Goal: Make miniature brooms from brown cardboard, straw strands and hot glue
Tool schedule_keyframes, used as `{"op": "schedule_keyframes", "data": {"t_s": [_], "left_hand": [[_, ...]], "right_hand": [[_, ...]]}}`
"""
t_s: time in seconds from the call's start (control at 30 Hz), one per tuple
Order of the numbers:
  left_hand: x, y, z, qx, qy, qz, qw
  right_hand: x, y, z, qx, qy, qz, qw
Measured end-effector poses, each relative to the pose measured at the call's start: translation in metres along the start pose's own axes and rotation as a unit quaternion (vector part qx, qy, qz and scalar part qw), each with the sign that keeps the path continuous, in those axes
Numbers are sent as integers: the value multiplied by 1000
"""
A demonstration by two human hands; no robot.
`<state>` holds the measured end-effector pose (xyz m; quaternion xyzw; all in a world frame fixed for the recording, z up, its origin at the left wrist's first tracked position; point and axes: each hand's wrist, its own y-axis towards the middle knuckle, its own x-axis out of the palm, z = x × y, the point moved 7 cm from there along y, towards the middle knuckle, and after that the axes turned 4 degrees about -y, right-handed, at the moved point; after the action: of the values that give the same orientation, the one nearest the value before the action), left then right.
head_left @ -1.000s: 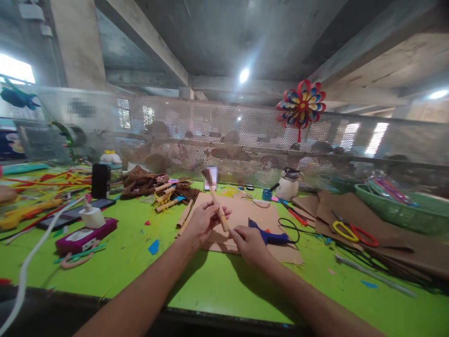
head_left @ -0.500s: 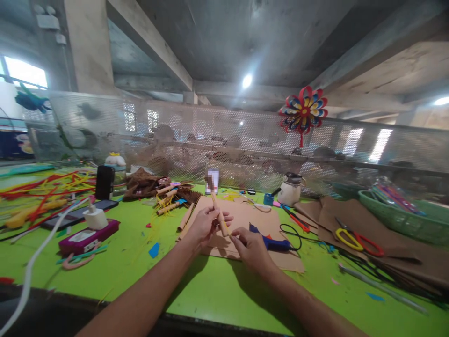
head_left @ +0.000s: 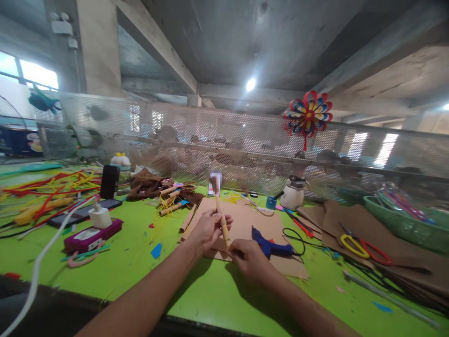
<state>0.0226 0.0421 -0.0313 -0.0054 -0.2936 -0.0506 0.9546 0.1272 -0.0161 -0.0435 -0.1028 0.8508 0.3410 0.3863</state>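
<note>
Holding a slim paper roll (head_left: 223,223) now, closed snugly in the left hand (head_left: 209,228), up over the cardboard (head_left: 250,217). Looking straight, pale tan and tilted, with yellow around the lower part and darker, blurred brown up top. Pinching narrowly down at the near end with the right hand (head_left: 247,256), on a thin yellow strand (head_left: 227,246). Lying just beside, on the right: a blue glue gun (head_left: 271,247).

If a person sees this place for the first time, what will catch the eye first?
Probably the big red, blue and yellow paper-like flower, up against the perforated screen. Next, the bright green table, with the dark blue glue gun right of the two hands. At the right lie scissors with one yellow and one red handle on brown sheets.
</note>
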Motion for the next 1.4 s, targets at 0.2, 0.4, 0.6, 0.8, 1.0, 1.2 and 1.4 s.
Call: {"op": "schedule_keyframes", "data": {"t_s": [0.2,0.4,0.6,0.8,1.0,1.2,1.4], "left_hand": [[2,-3,1,-4,-9,7,1000],[2,-3,1,-8,-6,12,1000],[0,-2,1,-7,-13,13,1000],[-3,3,5,10,-15,11,1000],[-10,6,14,50,-10,30,998],[-14,8,15,66,-16,45,997],[-16,10,13,61,-19,57,996]], "right_hand": [[6,-4,-5,-34,-42,-37,998],[5,-5,-6,-29,-78,-65,994],[-1,-8,-15,-31,-81,-70,994],[1,-8,-19,-58,-30,-98,993],[-31,-3,-27,-101,-37,56,993],[-42,-10,-50,-116,-38,90,989],[-9,-5,-15,90,211,-24,973]]}}
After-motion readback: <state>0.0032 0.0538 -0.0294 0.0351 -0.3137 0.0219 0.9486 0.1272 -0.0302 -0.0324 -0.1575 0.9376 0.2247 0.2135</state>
